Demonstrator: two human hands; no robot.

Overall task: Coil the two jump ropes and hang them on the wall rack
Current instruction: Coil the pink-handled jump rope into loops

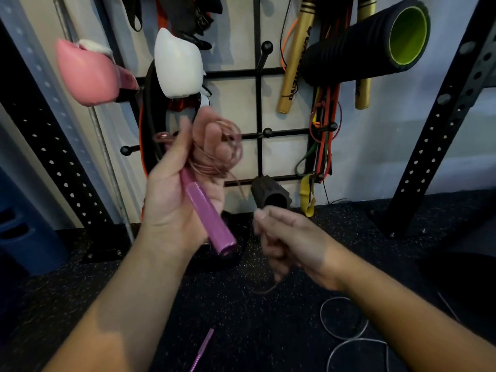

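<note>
- So, far left on the wall hang a glossy pink boxing glove (86,73) and a white one (178,64), each on a peg of the black wire wall rack (259,103).
- The left hand (182,189) is raised before that rack, its grip wrapped round the metallic pink cylindrical handle (210,218) of a thin copper-pink cable jump rope, with several coils of cable (222,154) looped over the fingers.
- Those coils sit loosely; if the fingers slacken, I'd expect the springy cable to pop open and undo the winding.
- The right hand (290,242) is lower, its grip pinching the free run of the same cable between thumb and forefinger; the tail (261,289) droops below it toward the floor.
- The second pink handle (202,350) lies on the black speckled rubber floor (268,331), near the bottom edge; dragged up carelessly, it could snag or swing.
- Right of that, a silver-grey cable (346,331) lies in loose loops on the floor, likely the second rope, not yet coiled; a foot could tangle in it.
- Free ball-tipped pegs (267,132) stand at mid-rack, though crowded by coloured resistance bands (323,135).
- Gold padded sticks (296,57) carry dark lettering, too blurred to read; a black foam roller with a green core (375,41) shows no writing.
</note>
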